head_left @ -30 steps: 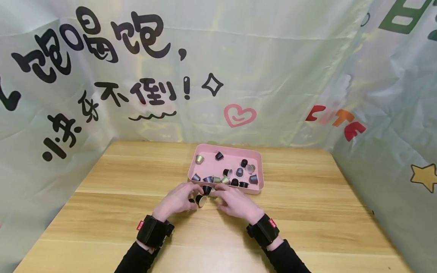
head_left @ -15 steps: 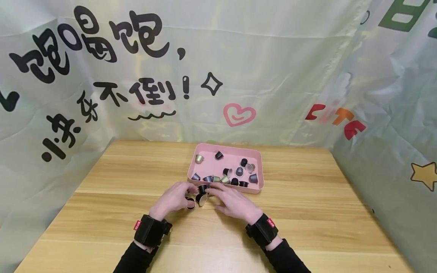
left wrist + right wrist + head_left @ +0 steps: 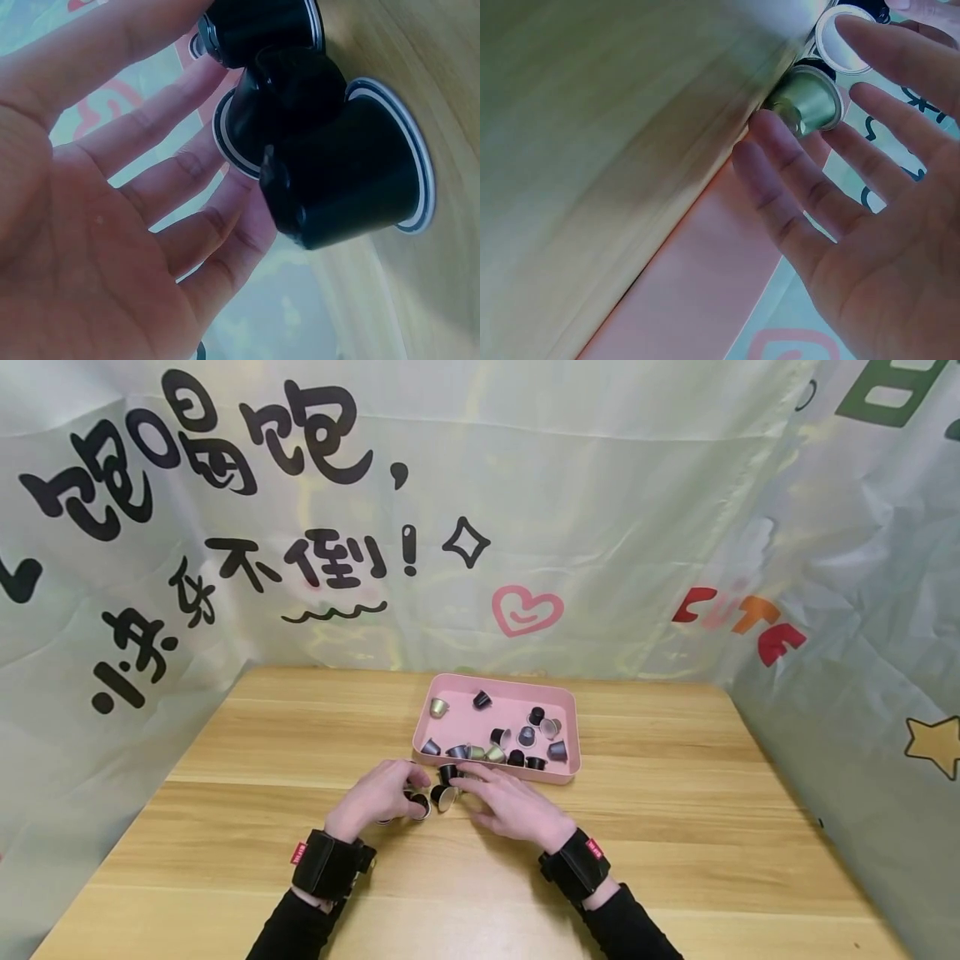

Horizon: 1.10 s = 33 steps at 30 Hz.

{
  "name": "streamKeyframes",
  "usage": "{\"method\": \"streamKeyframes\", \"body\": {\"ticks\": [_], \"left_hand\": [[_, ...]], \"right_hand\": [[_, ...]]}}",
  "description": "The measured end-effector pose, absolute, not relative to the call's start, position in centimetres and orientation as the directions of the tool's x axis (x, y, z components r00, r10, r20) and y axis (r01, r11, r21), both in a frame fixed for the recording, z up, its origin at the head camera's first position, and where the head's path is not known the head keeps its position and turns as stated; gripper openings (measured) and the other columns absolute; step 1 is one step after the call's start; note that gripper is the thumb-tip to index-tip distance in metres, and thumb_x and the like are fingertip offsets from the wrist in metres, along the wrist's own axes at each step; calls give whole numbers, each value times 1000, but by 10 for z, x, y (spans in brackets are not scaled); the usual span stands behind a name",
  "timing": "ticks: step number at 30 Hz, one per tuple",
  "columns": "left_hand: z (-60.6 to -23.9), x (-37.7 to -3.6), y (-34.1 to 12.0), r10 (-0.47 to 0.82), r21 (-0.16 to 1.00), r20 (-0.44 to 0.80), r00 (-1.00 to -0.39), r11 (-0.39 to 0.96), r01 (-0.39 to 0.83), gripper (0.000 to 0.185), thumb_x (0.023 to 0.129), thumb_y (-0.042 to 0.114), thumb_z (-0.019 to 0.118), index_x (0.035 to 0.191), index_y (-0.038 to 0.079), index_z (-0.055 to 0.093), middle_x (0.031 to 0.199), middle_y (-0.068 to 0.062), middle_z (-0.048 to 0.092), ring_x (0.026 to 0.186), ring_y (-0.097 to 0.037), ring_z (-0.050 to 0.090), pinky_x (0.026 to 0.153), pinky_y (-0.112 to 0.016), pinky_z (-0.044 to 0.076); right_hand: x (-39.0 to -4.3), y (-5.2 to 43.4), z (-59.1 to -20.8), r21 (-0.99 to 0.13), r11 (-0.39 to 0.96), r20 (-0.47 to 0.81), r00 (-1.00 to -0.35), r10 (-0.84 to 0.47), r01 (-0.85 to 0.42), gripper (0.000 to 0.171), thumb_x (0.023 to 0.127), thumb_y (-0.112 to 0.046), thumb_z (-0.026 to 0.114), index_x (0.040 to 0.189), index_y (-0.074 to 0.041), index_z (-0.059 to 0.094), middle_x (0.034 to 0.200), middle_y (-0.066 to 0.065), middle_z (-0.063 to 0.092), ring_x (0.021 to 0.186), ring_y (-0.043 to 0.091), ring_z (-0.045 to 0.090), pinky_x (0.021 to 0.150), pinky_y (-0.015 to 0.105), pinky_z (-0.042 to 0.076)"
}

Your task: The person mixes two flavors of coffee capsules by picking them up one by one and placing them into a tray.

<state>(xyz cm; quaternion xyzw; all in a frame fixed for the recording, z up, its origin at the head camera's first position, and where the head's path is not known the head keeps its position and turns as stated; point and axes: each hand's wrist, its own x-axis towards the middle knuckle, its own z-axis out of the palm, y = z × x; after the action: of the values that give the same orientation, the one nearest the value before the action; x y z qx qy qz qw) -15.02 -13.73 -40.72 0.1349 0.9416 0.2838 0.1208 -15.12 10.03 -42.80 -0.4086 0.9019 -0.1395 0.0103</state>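
Both hands have slid slightly left, open left hand and right hand cupping capsules between them; better to close in evenly, keeping fingers low on the table.

The backdrop sheet behind my counter reads "不倒!" left of its pink heart, "CUTE" to the right.

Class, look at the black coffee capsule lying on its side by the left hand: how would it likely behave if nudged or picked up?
The black capsule is tapered with a round rim, so a nudge on the wooden table would probably send it rolling in a curve. It looks small and thin-walled, likely light and dentable. Its glossy side may slip between the left hand's fingers.
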Motion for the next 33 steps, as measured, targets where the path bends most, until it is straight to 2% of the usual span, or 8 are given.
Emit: {"method": "streamKeyframes", "body": {"ticks": [6, 10, 12, 15, 21, 24, 28, 33], "left_hand": [[-408, -150, -137, 310, 575, -162, -937, 801, 165, 35, 74, 8, 87, 106, 9, 73, 103, -2, 73, 98, -16, 65, 95, -42, 54], [-408, -150, -137, 315, 573, -161, -935, 802, 171, 34, 73, 6, 87, 105, 8, 73, 103, -3, 73, 98, -17, 65, 95, -42, 54], [-408, -149, -137, 315, 576, -164, -935, 800, 169, 34, 73, 4, 86, 104, 8, 73, 103, -4, 73, 98, -17, 65, 95, -42, 54], [-408, -149, -137, 320, 577, -163, -933, 798, 173, 33, 73, 2, 85, 104, 8, 73, 103, -4, 73, 99, -18, 65, 96, -43, 53], [-411, -150, -138, 334, 572, -163, -929, 799, 187, 36, 72, -1, 84, 104, 8, 73, 104, -5, 74, 101, -19, 65, 98, -44, 53], [-412, -151, -139, 335, 578, -170, -927, 796, 181, 37, 71, -3, 83, 105, 8, 72, 103, -5, 73, 100, -19, 65, 97, -44, 53], [-413, -152, -141, 335, 592, -175, -926, 787, 172, 38, 70, -5, 82, 105, 8, 72, 102, -5, 73, 98, -18, 64, 95, -43, 54], [-412, -152, -142, 343, 594, -175, -923, 784, 179, 38, 70, -6, 81, 105, 8, 72, 101, -4, 73, 97, -17, 64, 95, -43, 54]], "right_hand": [[-153, 100, -430, -256, 604, 134, -647, -751, -754, 41, 86, -9, 75, 126, -10, 67, 134, 10, 62, 119, 26, 64, 106, 41, 52], [-154, 100, -431, -278, 591, 152, -642, -752, -758, 25, 82, -5, 76, 106, -11, 72, 114, 5, 69, 105, 19, 67, 95, 33, 57], [-154, 100, -431, -292, 593, 148, -648, -747, -750, 21, 82, -4, 77, 101, -12, 73, 105, 3, 70, 97, 16, 67, 89, 28, 58], [-153, 101, -431, -312, 608, 127, -667, -735, -730, 20, 82, -3, 77, 100, -12, 74, 99, 1, 71, 93, 14, 67, 84, 24, 58], [-155, 107, -420, -396, 580, 140, -671, -728, -712, 16, 85, -8, 77, 102, -9, 75, 99, 2, 75, 91, 14, 69, 83, 25, 58], [-163, 113, -409, -424, 567, 186, -681, -708, -706, 20, 88, -12, 75, 108, -7, 74, 96, 3, 76, 81, 10, 66, 72, 21, 56], [-182, 117, -391, -419, 616, 226, -734, -640, -667, 22, 91, -15, 72, 111, -4, 73, 86, 2, 71, 67, 6, 52, 58, 18, 45], [-211, 115, -381, -424, 707, 158, -814, -558, -567, 9, 96, -18, 69, 99, -9, 70, 76, -1, 62, 62, 8, 47, 59, 20, 39]]}}
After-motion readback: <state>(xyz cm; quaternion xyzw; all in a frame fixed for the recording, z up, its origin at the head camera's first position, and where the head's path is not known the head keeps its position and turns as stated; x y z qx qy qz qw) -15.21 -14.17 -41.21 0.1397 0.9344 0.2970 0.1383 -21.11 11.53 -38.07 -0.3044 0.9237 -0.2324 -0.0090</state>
